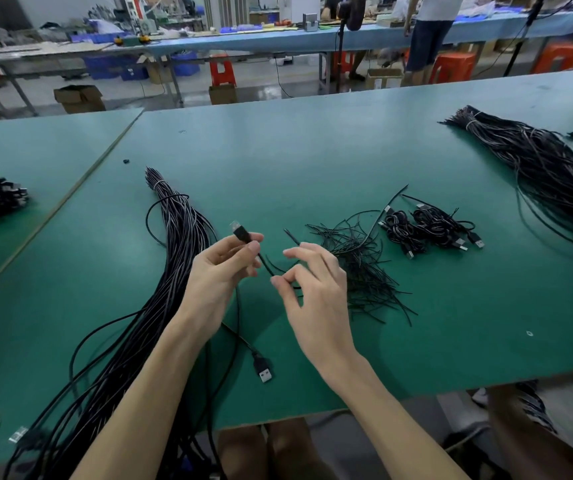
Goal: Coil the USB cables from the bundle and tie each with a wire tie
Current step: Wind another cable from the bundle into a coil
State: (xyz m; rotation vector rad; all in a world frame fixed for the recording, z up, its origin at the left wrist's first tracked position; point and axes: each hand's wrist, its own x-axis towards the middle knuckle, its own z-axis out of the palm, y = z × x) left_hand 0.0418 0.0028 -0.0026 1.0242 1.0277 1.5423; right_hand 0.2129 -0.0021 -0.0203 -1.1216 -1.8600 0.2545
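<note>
Thumb and fingers of the left hand [222, 271] pinch a black USB cable [242, 234] just behind its small plug, and the right hand [312, 292] pinches the same cable slightly farther along. Its USB-A plug [265, 371] lies on the green table [312, 150] between the cable bundle [174, 244] and the pile of wire ties [361, 271], with finished coils [427, 228] beyond.

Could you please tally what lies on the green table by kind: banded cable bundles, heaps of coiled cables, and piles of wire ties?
Banded cable bundles: 2, left bundle and right bundle
Heaps of coiled cables: 1
Piles of wire ties: 1
Total: 4
</note>
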